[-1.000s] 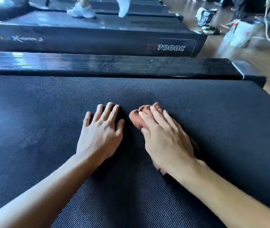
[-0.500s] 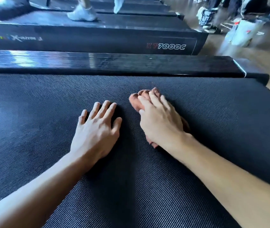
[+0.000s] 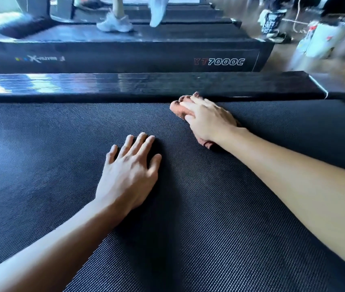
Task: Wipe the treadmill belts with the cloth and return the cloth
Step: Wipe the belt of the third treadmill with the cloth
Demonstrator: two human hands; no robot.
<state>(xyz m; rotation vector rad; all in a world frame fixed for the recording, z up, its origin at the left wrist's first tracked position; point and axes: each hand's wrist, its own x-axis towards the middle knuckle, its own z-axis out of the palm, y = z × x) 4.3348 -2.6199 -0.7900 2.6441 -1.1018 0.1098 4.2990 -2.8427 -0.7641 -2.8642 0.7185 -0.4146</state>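
The dark textured treadmill belt (image 3: pixel 51 165) fills most of the view. A reddish-brown cloth (image 3: pixel 177 107) lies on it at the far edge, right against the glossy black side rail (image 3: pixel 125 83). My right hand (image 3: pixel 207 119) presses flat on the cloth with straight fingers, covering most of it; only its front tip and a bit near my wrist show. My left hand (image 3: pixel 129 175) rests flat on the bare belt, nearer to me, fingers spread, holding nothing.
Beyond the rail stands a second treadmill (image 3: pixel 217 62) marked 7000C, where a person's white sneakers (image 3: pixel 114 24) step on the belt. White bags (image 3: pixel 318 43) and other feet stand on the wooden floor at the far right.
My right hand has pushed the cloth away from me across the belt, up to the side rail. My left hand has stayed flat in about the same spot.
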